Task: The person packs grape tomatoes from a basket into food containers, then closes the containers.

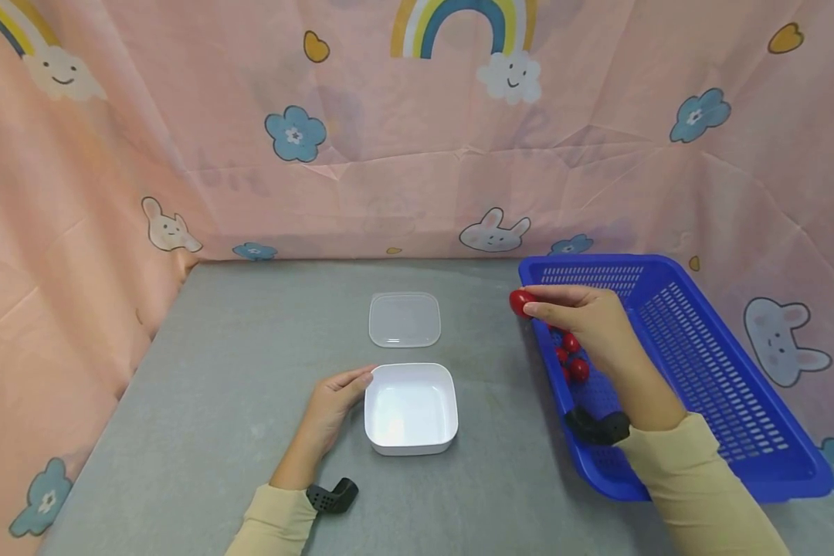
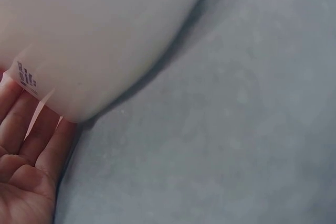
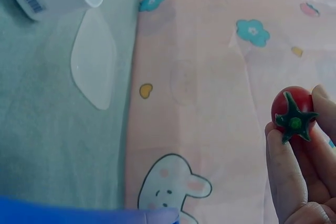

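Note:
Over the left rim of the blue basket (image 1: 674, 340), my right hand (image 1: 584, 316) pinches a red cherry tomato (image 1: 521, 303) between thumb and fingertips. The tomato's green star-shaped stem end faces the camera in the right wrist view. Several more cherry tomatoes (image 1: 579, 370) lie inside the basket along its left side, partly hidden by the rim and hand. My left hand (image 1: 330, 409) touches the left side of a white square container (image 1: 411, 409), which stands upright with nothing in it. In the left wrist view its fingers (image 2: 50, 145) lie fairly straight against the container's outer wall.
Behind the container, a translucent lid (image 1: 405, 320) lies flat on the grey table (image 1: 229, 371). A pink patterned cloth (image 1: 417, 177) hangs behind the table and along its sides. The basket takes up the table's right side.

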A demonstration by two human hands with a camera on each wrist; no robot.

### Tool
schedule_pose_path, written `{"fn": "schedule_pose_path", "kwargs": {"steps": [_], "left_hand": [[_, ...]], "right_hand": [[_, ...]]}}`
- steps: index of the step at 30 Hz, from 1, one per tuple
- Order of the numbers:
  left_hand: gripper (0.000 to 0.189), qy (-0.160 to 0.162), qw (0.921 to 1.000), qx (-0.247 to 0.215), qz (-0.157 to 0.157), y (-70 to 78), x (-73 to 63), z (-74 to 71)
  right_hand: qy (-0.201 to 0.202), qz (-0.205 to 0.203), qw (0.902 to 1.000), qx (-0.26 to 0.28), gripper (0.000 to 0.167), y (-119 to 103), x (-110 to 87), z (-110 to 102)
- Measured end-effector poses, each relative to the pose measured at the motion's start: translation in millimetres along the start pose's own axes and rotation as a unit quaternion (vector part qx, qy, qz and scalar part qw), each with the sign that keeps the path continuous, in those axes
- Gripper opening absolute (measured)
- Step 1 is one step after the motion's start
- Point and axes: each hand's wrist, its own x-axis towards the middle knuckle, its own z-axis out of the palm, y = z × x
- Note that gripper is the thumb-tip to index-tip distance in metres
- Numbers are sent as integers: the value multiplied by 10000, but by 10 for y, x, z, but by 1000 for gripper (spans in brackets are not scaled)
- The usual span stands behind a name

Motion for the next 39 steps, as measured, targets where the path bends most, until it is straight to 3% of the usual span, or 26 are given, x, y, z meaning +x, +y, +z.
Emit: {"fn": "schedule_pose_path", "kwargs": {"steps": [8,14,22,31,39], "left_hand": [[32,-32,10000,-54,-51,-12,16,-3],[32,-32,10000,-27,-52,-10,14,-3],[34,-49,10000,-53,-48,-9,11,-2],[34,-62,9998,-163,-54,-8,15,-1],[33,-55,9998,-158,-68,-10,14,-8]], "right_hand": [[-227,140,9994,-203,57,-64,-83,104],[-278,90,9993,-214,53,-83,-129,184],[-455,-71,9988,149,49,-78,-172,337],[-581,-59,9983,-16,45,-79,-223,501],[-690,-240,9971,212,42,-64,-297,620]]}}
